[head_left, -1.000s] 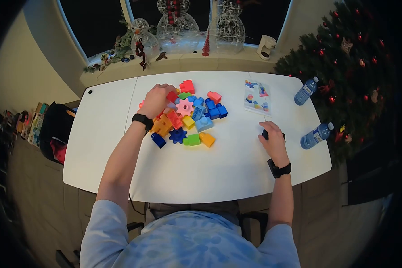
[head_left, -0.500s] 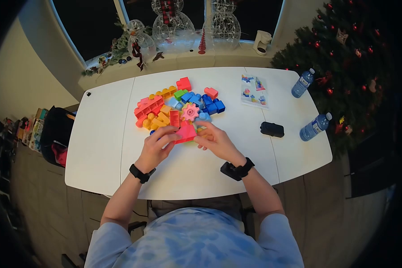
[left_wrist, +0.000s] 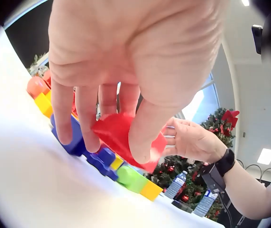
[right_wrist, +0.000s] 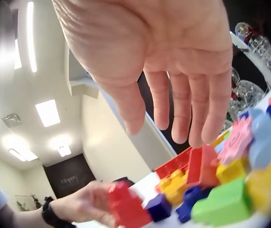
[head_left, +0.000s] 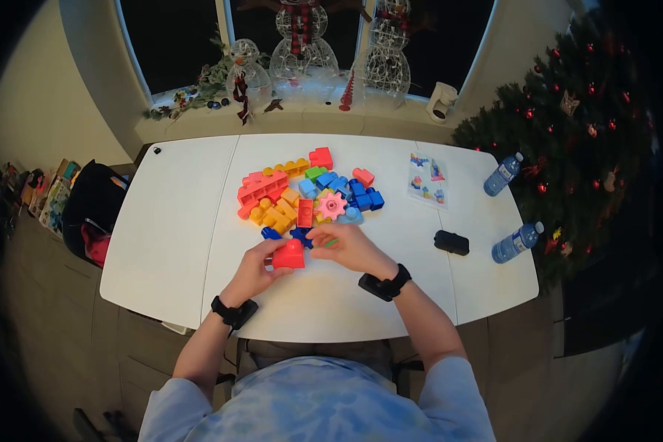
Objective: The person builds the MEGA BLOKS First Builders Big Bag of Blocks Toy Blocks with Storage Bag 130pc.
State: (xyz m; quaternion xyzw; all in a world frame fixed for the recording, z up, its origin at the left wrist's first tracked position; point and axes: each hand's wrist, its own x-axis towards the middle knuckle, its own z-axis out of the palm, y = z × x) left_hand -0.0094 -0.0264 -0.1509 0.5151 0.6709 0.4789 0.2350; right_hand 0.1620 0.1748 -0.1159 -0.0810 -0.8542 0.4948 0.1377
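Note:
In the head view my left hand [head_left: 249,275] pinches a red building block [head_left: 289,254] between thumb and fingers, at the front edge of a pile of blocks. The left wrist view shows the thumb pressed against the near side of this block [left_wrist: 119,137]. My right hand [head_left: 353,249] hovers beside it, fingers extended and nothing in its grasp. Beneath that hand lie a green block [right_wrist: 223,204] and a dark blue gear [head_left: 300,237]. Farther back in the pile are a pink gear [head_left: 331,206], a hollow red block [head_left: 304,214] and yellow blocks [head_left: 276,219].
Right of the pile, a black case [head_left: 451,242] and a picture sheet [head_left: 429,180] lie on the white table [head_left: 155,250]. Two water bottles, one farther back [head_left: 503,174] and one nearer [head_left: 518,243], stand by its right edge. A decorated tree [head_left: 560,147] is beyond.
My left hand came from the pile's far left to its front with the red block. My right hand left the black case, reached the block, then drew slightly apart from it.

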